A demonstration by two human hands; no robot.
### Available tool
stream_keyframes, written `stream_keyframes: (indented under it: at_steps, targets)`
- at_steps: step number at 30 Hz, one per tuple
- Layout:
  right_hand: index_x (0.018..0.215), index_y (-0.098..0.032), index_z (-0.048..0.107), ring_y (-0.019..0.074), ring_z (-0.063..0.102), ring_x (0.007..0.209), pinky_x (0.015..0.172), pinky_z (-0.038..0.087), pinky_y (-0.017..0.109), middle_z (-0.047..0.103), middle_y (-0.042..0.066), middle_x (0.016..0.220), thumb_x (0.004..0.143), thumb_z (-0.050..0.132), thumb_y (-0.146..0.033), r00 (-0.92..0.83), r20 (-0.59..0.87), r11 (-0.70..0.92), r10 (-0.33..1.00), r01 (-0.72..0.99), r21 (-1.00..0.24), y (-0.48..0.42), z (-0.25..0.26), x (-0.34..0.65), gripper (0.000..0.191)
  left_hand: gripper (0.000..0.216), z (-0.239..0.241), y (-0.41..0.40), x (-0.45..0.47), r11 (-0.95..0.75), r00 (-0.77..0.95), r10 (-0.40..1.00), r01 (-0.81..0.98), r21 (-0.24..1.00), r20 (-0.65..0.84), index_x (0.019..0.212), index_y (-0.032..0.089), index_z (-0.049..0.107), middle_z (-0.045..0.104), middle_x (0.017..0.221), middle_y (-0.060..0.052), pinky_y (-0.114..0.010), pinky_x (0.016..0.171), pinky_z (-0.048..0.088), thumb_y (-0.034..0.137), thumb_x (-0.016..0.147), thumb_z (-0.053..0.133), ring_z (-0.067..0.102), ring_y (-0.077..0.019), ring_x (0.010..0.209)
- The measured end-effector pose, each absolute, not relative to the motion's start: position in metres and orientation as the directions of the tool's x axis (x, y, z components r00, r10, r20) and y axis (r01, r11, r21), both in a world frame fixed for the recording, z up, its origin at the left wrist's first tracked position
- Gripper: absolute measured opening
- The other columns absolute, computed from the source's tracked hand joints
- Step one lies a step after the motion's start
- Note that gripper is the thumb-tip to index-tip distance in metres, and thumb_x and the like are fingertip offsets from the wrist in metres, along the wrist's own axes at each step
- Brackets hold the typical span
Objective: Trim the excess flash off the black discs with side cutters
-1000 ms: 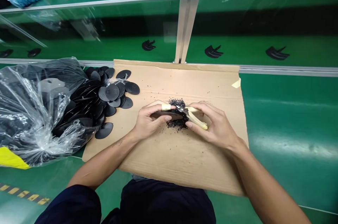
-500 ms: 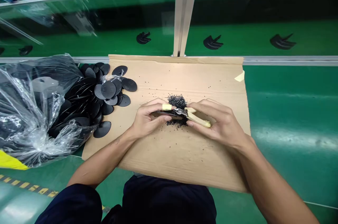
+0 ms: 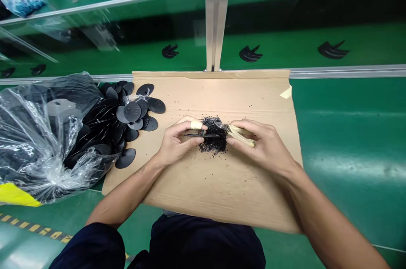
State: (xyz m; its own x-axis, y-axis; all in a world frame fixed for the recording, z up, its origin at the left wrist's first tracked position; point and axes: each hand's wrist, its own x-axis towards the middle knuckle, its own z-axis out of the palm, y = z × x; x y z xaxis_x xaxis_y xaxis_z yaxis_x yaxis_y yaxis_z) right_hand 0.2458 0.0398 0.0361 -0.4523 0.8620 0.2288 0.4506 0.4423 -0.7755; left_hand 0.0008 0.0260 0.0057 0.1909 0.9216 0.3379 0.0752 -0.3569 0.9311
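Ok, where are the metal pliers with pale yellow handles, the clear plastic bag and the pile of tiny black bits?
Yellow-handled metal pliers (image 3: 240, 137): head view, on a handle.
Clear plastic bag (image 3: 47, 142): head view, crinkled middle.
Pile of tiny black bits (image 3: 215, 144): head view, near side.

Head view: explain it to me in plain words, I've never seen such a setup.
There is no machine here. The camera sits on a person's head, looking forward and down at that person's own two bare hands. The left hand pinches a thin black disc, seen nearly edge-on. The right hand holds pliers with pale yellow handles. Below the hands, small black bits are heaped on a cardboard sheet. On the person's left, more discs lie partly on the cardboard, beside a clear plastic bag with dark contents. Ahead stands a metal post.
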Motion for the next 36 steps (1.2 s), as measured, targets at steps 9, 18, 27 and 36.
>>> stream_keyframes:
  at_steps: [9,18,27,36]
  targets:
    - [0.11,-0.02,0.066,0.0194,0.064,0.082,0.071,0.05,0.032,0.072,0.007,0.099,0.088,0.07,-0.033,-0.46,0.217,0.448,0.861,0.483,-0.752,0.042,0.03,0.245,0.025,0.024,0.005,0.026,-0.006,-0.46,0.151,0.884,0.127,0.879,0.442,0.107,0.021,0.076,0.067,0.1,-0.003,-0.022,0.078,0.059,0.017,0.083,0.08,0.067,-0.0113,0.091]
    - [0.108,-0.022,0.065,0.017,0.061,0.073,0.064,0.049,0.03,0.069,0.004,0.089,0.091,0.063,-0.021,-0.371,0.429,0.554,0.824,0.365,-0.748,0.031,0.025,0.234,0.017,0.014,-0.003,0.022,0.006,-0.449,0.212,0.873,-0.007,0.894,0.44,0.099,0.018,0.059,0.064,0.101,-0.005,-0.024,0.085,0.059,0.015,0.091,0.07,0.066,-0.0119,0.095]
    - [0.111,-0.026,0.064,0.0215,0.07,0.083,0.068,0.056,0.031,0.072,0.007,0.099,0.088,0.068,-0.015,-0.35,0.652,0.739,0.673,0.357,-0.572,0.044,0.021,0.242,0.026,0.019,-0.008,0.026,0.014,-0.446,0.307,0.853,0.007,0.895,0.422,0.101,0.02,0.059,0.063,0.104,-0.007,-0.032,0.082,0.06,0.032,0.091,0.071,0.067,-0.0178,0.098]
    - [0.116,-0.028,0.063,0.0221,0.073,0.085,0.07,0.058,0.034,0.075,0.008,0.1,0.092,0.062,-0.016,-0.558,0.506,0.713,0.658,0.244,-0.658,0.031,0.031,0.238,0.027,0.033,-0.004,0.03,0.004,-0.626,0.253,0.778,0.387,0.677,0.575,0.113,0.028,0.074,0.071,0.102,-0.007,-0.035,0.082,0.059,0.009,0.094,0.055,0.069,-0.0197,0.095]
